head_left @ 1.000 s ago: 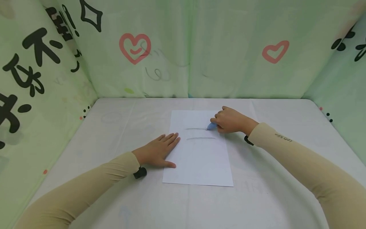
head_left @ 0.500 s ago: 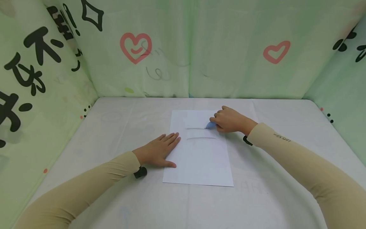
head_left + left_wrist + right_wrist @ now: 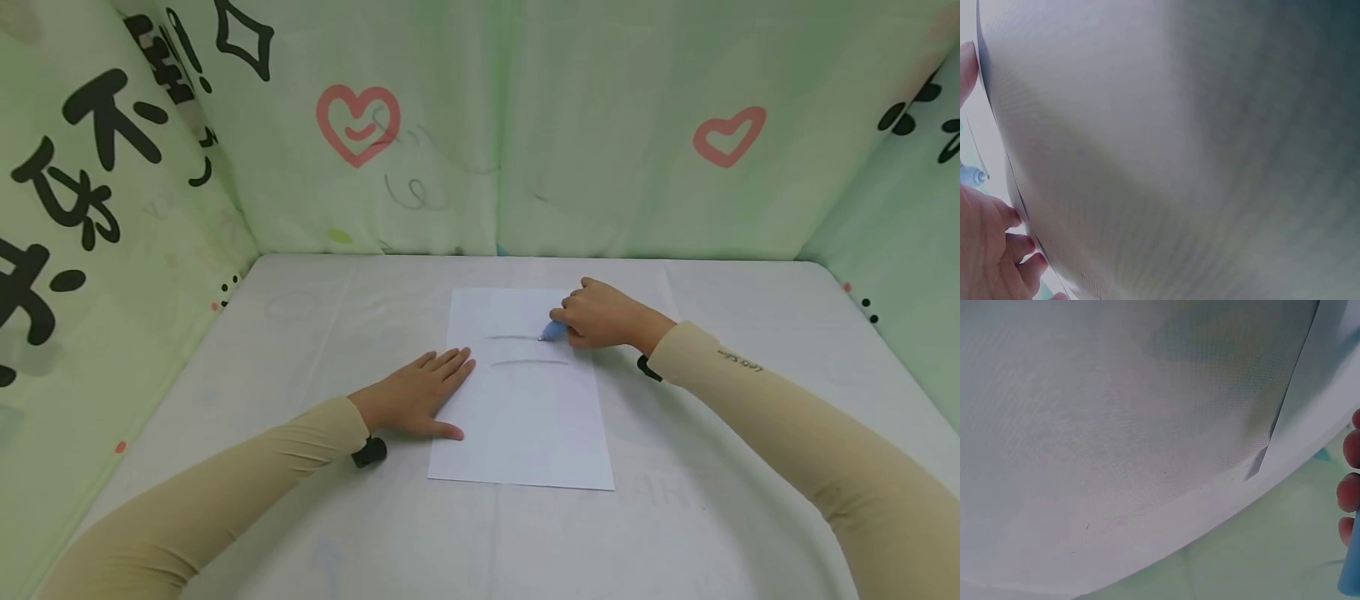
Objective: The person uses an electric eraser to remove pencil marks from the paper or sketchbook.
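Note:
A white sheet of paper [image 3: 525,433] lies on the table, with two thin grey lines [image 3: 529,362] across its upper half. My left hand [image 3: 416,396] rests on the sheet's left edge, fingers spread and thumb lower down. Over the upper right part of the sheet, my right hand [image 3: 611,315] grips a blue pen-shaped tool [image 3: 553,331]. Its small tip points left, right at the end of the upper line. In the left wrist view the tool's light blue front end [image 3: 971,175] shows a fine dark point; the right wrist view shows its blue barrel [image 3: 1350,565] beside curled fingers.
A white cloth [image 3: 262,500] covers the table. Green curtains [image 3: 600,192] with red hearts and black lettering stand along the back and both sides. Dark wrist straps [image 3: 369,452] sit at both sleeve cuffs.
The right hand and the blue tool have shifted very slightly left over the sheet. The left hand stays on the paper, and the lines look the same.

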Demonstrator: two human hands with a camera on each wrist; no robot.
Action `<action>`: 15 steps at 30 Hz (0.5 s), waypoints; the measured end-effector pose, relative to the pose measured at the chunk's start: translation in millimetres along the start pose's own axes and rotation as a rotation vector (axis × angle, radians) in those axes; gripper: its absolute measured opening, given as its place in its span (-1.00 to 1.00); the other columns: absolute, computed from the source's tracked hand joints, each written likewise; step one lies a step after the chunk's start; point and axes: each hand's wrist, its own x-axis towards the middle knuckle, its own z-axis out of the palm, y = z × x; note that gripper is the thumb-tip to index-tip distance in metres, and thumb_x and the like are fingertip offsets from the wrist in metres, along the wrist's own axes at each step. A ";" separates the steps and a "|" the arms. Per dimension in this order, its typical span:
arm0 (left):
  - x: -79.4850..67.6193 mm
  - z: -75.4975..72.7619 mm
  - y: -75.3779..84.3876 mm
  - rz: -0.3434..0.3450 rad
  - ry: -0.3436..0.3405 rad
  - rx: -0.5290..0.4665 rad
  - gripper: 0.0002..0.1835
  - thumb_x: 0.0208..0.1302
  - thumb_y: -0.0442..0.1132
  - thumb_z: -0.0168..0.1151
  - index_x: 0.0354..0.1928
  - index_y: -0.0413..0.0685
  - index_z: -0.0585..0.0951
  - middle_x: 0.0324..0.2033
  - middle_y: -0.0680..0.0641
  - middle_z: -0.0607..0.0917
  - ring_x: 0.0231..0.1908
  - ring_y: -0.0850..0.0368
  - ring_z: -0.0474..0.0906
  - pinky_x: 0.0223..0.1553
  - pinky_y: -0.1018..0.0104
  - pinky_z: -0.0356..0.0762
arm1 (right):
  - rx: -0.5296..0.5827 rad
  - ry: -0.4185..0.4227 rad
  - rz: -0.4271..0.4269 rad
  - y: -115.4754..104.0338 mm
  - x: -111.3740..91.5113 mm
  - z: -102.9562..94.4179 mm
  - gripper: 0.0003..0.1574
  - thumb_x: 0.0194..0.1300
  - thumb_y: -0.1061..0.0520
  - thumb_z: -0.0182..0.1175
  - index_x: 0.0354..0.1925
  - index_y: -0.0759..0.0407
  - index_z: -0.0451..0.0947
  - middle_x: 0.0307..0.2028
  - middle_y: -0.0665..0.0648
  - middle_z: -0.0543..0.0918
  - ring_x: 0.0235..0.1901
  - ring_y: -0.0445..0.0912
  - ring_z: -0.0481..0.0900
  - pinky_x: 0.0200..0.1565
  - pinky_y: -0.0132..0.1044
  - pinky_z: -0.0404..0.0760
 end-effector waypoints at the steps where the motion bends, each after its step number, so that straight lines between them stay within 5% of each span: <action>1: 0.0 0.0 -0.1 0.000 -0.001 0.000 0.08 0.17 0.44 -0.05 0.48 -0.15 -0.12 0.49 -0.16 -0.09 0.49 -0.05 -0.16 0.44 -0.02 -0.06 | -0.001 0.002 -0.001 0.0 0.0 -0.2 -0.92 0.09 0.18 0.15 -0.45 0.15 0.43 -0.67 0.04 0.45 -0.67 -0.12 0.32 -0.47 -0.29 0.01; 15: 1.4 1.4 -1.0 -0.011 -0.017 -0.004 0.08 0.17 0.44 -0.06 0.48 -0.13 -0.15 0.49 -0.14 -0.12 0.49 -0.04 -0.18 0.45 -0.01 -0.09 | -0.001 0.021 -0.005 1.9 -1.8 1.8 -0.91 0.08 0.19 0.15 -0.46 0.14 0.42 -0.69 0.03 0.42 -0.68 -0.13 0.27 -0.46 -0.29 -0.01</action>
